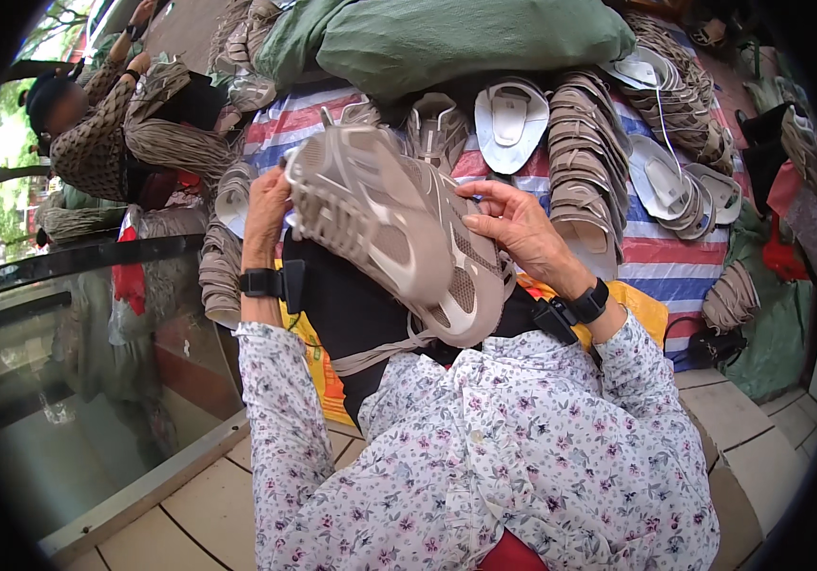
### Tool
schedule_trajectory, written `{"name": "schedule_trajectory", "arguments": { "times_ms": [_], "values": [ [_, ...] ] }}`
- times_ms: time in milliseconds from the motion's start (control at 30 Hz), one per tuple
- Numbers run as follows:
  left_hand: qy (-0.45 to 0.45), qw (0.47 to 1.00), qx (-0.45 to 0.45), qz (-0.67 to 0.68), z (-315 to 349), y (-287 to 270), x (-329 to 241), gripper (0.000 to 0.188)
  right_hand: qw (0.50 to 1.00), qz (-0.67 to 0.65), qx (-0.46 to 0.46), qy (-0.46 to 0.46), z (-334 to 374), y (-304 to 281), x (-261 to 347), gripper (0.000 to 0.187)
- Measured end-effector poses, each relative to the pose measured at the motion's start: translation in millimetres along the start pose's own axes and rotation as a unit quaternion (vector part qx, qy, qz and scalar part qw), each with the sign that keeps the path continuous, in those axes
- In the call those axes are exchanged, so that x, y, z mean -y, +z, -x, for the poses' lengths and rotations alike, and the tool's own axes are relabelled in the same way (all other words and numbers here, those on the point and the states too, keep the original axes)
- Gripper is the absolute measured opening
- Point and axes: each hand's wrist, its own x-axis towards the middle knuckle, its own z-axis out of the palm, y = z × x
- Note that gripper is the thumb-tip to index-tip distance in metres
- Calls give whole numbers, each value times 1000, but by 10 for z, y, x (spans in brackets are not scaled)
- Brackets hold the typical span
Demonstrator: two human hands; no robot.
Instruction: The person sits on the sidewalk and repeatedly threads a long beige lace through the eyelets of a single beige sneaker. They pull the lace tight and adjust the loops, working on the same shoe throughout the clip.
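Observation:
Two beige-and-brown sneaker uppers lie together over my lap, overlapping. The nearer left upper [385, 214] has rows of laces facing left and its toe pointing down toward me. Partly covered by it, the second upper [470, 285] shows mesh panels and a pale toe stripe. My left hand [268, 205] grips the far left edge of the first upper, fingers folded round it. At the right edge of the second upper, my right hand [518, 230] has its thumb and forefinger closed. A loose beige lace [385, 352] trails over my dark lap.
Rows of stacked uppers [587, 152] lie on a striped sheet [680, 252]. White-lined uppers [511, 119] sit among them. A large green sack [466, 43] lies beyond. Glass-sided case [133, 352] stands left; another person [95, 143] sits at far left among more uppers.

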Motion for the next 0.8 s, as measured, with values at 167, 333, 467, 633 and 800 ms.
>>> {"name": "schedule_trajectory", "arguments": {
  "times_ms": [167, 333, 467, 633, 800],
  "values": [
    [17, 997, 19, 76, 133, -145, -141, 27, 999, 37, -6, 29, -7, -35, 30, 43],
    [130, 983, -127, -18, 443, -202, -302, 25, 944, 313, -25, -96, -245, -112, 188, 29],
    [191, 925, -293, -150, 1233, -60, -734, 28, 919, 368, -6, -145, -751, -49, 409, 31],
    [366, 830, -359, -218, 1997, 453, -1224, 40, 887, 422, 156, -102, -1437, 265, 556, 31],
    [279, 880, -336, -185, 2143, 458, -1209, 36, 818, 507, 270, 23, -1733, 511, 660, 35]
  ]
}}
